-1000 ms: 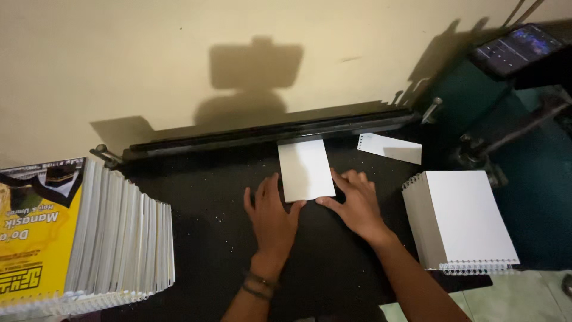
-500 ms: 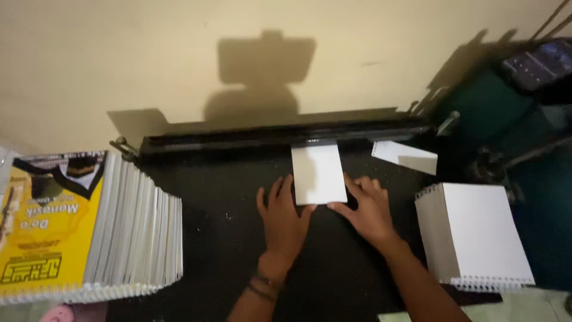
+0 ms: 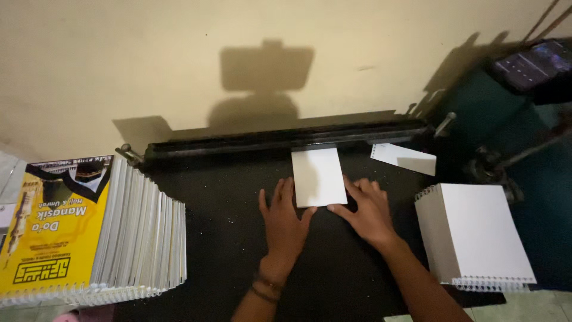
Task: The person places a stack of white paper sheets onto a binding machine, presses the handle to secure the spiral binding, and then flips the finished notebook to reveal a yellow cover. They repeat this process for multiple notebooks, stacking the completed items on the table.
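A small white stack of sheets (image 3: 317,175) lies on the black table (image 3: 226,226), its far edge pushed into the long black metal bar (image 3: 286,138) of a punching machine. My left hand (image 3: 285,222) lies flat on the table with fingertips at the stack's near left corner. My right hand (image 3: 367,210) presses flat against the stack's near right edge. Both hands have fingers spread and grip nothing.
A tall stack of spiral-bound booklets with a yellow cover (image 3: 89,232) stands at the left. A white spiral-bound stack (image 3: 476,235) sits at the right. A loose punched white sheet (image 3: 403,158) lies beside the bar. A dark machine with a lever (image 3: 506,161) is at far right.
The view has shifted slightly, so everything sits further right and lower. Both hands stay flat against the white stack at the bar, with little movement.
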